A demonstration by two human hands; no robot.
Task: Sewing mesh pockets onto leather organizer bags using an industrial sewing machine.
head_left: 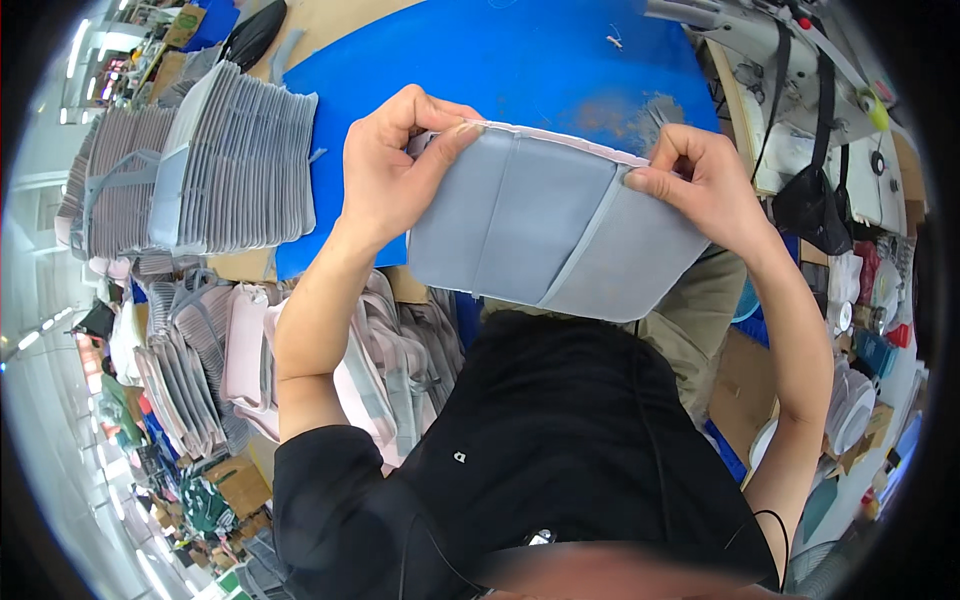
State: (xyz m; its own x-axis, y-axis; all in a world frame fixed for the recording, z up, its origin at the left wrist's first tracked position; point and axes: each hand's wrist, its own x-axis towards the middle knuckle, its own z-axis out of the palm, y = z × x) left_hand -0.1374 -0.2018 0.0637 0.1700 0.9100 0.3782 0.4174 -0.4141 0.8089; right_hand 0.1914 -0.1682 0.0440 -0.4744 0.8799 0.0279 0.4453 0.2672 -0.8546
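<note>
A flat grey fabric piece (pixel 540 220) with a pale pink strip along its upper edge hangs upright over my lap. It has vertical seams, and its right section is a lighter grey. My left hand (pixel 400 160) is closed in a pinch on its upper left corner, thumb in front. My right hand (pixel 700 185) pinches the upper right part of the same edge, with the thumb on the front face. Behind the piece lies a blue work surface (pixel 420 55) with a few scraps and a scuffed patch.
Tall stacks of grey pieces (pixel 230 160) stand at the left, with pink and grey pieces (pixel 250 350) piled below them. A sewing machine (pixel 740 25) with dangling black straps and a black pouch (pixel 810 205) is at the upper right. Cardboard (pixel 740 375) and assorted items crowd the lower right.
</note>
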